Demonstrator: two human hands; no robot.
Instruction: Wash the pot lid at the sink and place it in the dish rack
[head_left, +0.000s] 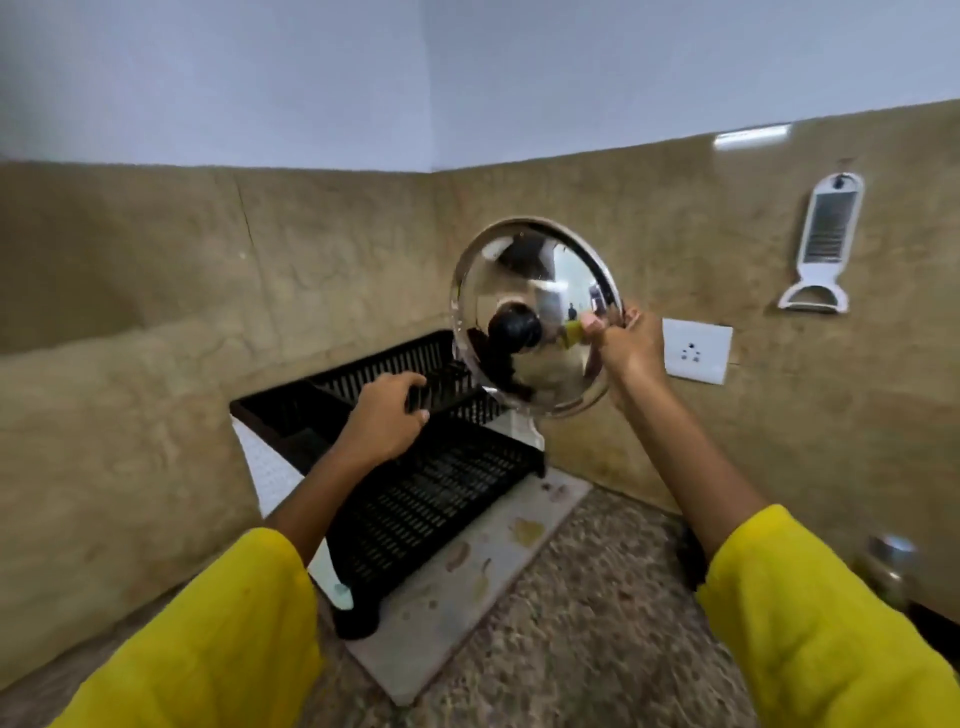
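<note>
At the left, a yellow sleeve (218, 639) fills the lower corner, cut off by the frame edge. The left hand (387, 415) rests on the upper tier of the black dish rack (431, 499), fingers curled over its edge; whether they truly clamp it is hard to tell. The rack stands in the corner on a pale tray (467, 582) on the speckled worktop (597, 597), its back part hidden by the arm. Just right, the pot lid (540, 291) is held upright in the air above the rack's rear end, black knob (514, 327) facing the camera, pinched at its right rim by the right hand (626, 345). Farther right are a wall socket (696, 351), a hanging grater (826, 244), and a blurred metal object (891, 566) at the edge.
</note>
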